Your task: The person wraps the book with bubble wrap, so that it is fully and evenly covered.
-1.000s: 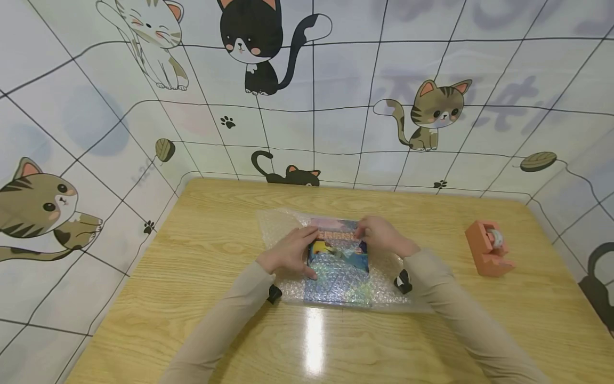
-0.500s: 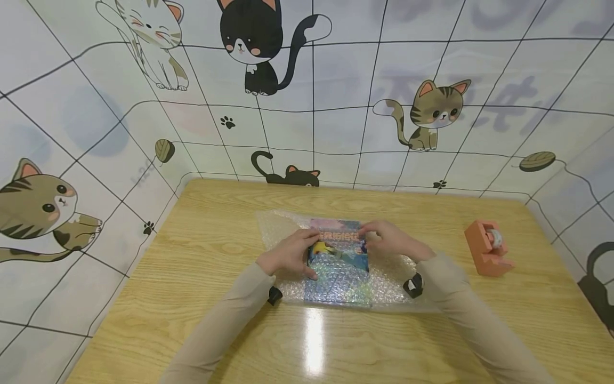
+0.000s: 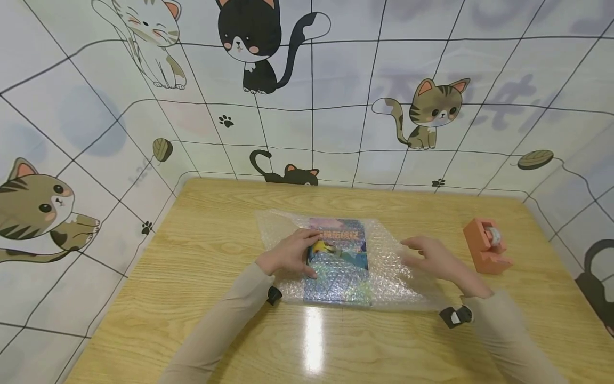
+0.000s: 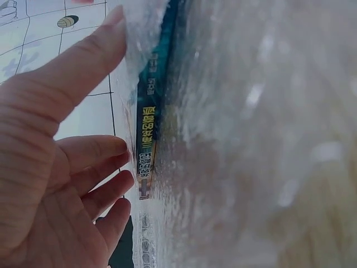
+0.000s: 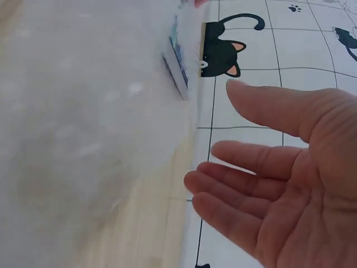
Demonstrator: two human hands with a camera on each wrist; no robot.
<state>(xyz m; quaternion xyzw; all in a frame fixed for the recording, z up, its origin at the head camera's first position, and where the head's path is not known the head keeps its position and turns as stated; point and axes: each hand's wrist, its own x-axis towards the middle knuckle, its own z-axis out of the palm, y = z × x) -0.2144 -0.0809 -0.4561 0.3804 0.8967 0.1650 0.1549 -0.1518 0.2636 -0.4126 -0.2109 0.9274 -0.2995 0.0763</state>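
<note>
A book (image 3: 338, 266) with a colourful cover lies on bubble wrap (image 3: 390, 272) in the middle of the table, its lower part covered by a folded layer of the wrap. My left hand (image 3: 290, 253) rests along the book's left edge, fingertips on the cover and thumb lower down. In the left wrist view the book's spine (image 4: 148, 123) shows beside the straight fingers. My right hand (image 3: 434, 258) is off the book, over the right side of the wrap, fingers relaxed and holding nothing. The right wrist view shows its palm and loosely bent fingers beside the wrap (image 5: 83, 111).
An orange tape dispenser (image 3: 488, 248) with a roll of clear tape stands on the right of the wooden table (image 3: 216, 213). A cloth backdrop (image 3: 345, 133) printed with cats rises behind the table and at both sides.
My right hand has left the book's upper right edge and moved right toward the tape dispenser. The left hand has stayed on the book's left edge.
</note>
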